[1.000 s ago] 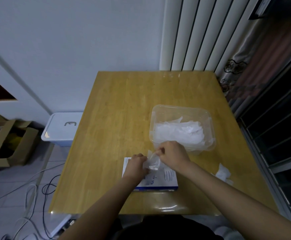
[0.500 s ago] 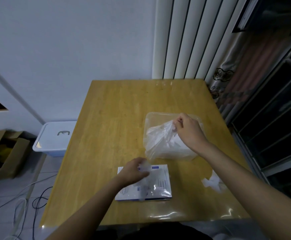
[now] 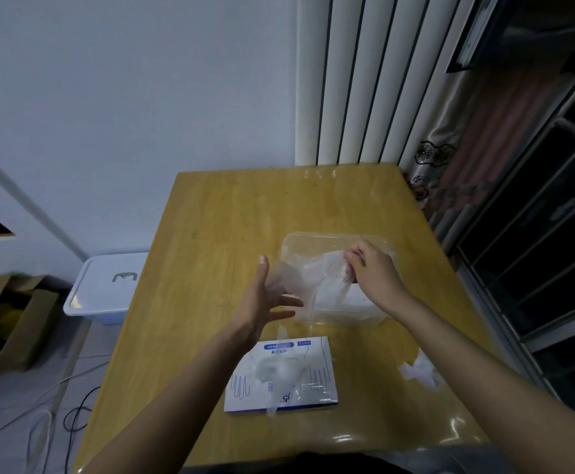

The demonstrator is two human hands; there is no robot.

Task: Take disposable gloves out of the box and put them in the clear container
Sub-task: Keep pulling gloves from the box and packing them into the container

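At centre right, the right grip (image 3: 368, 268) pinches a glove (image 3: 313, 275) over the container (image 3: 334, 237), already partly filled. The left grip (image 3: 265, 299), fingers spread wide, hovers beside the glove. More gloves (image 3: 277, 371) poke from the box (image 3: 317, 357), lower centre.

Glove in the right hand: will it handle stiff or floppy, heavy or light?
Probably very floppy: the glove sags in folds from where the right hand pinches it. Likely very light, being thin, see-through film. It may cling or drift rather than drop cleanly into the clear container.
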